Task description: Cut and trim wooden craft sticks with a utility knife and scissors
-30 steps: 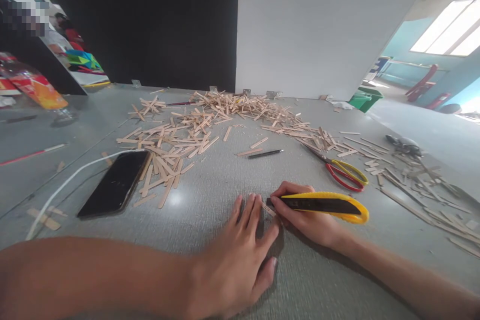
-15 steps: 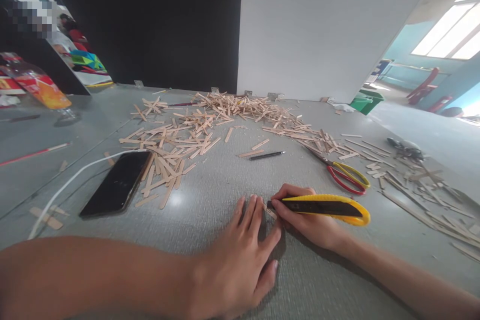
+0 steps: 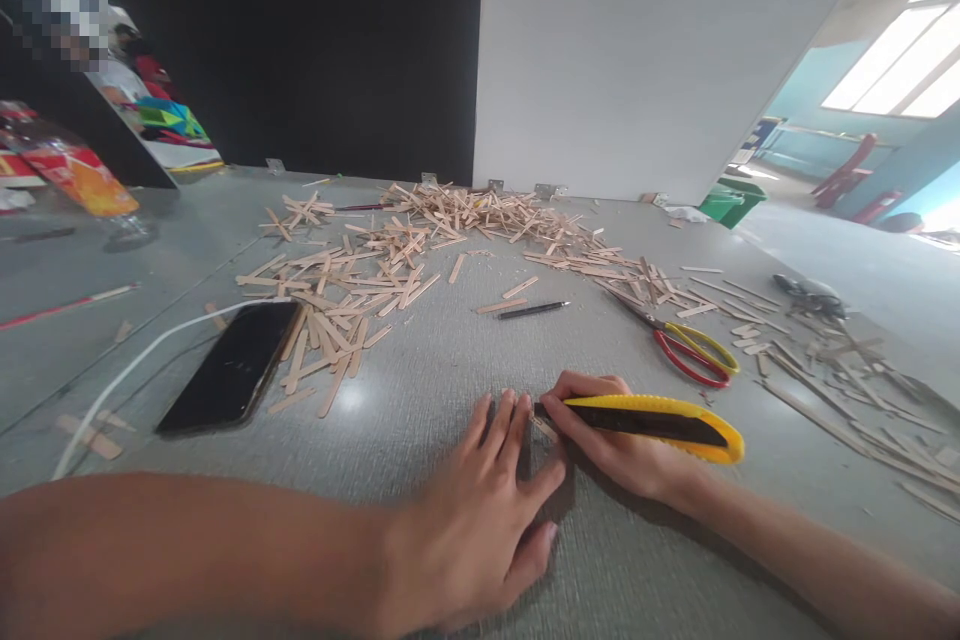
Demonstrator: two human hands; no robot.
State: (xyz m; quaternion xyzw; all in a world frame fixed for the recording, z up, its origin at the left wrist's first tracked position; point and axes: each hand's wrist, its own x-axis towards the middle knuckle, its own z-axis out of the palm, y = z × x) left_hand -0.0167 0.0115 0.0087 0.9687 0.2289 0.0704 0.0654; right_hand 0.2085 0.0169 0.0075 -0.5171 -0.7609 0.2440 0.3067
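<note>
A yellow-and-black utility knife (image 3: 660, 422) is gripped in my right hand (image 3: 600, 430), its front end close to the table and its rear end pointing right. Beneath the knife's front end lies a short piece of wooden craft stick (image 3: 545, 428), partly hidden by my fingers. My left hand (image 3: 487, 510) rests palm down with fingers stretched out, the index fingertip and thumb beside that small piece. Beyond the hands are two loose craft sticks (image 3: 502, 306) and a dark slim pen-like tool (image 3: 534, 310).
Heaped craft sticks (image 3: 480, 210) line the panel's foot. Scissors (image 3: 694, 350) with red and yellow handles lie right, near thin wood strips (image 3: 885, 390). Leftward are a phone (image 3: 229, 370), a white cable (image 3: 120, 375), a red pencil (image 3: 67, 305) and a drink bottle (image 3: 82, 175).
The knife's rear end has dipped slightly and my right hand has turned a little with it. My left hand stays almost in place beside the small stick piece.
</note>
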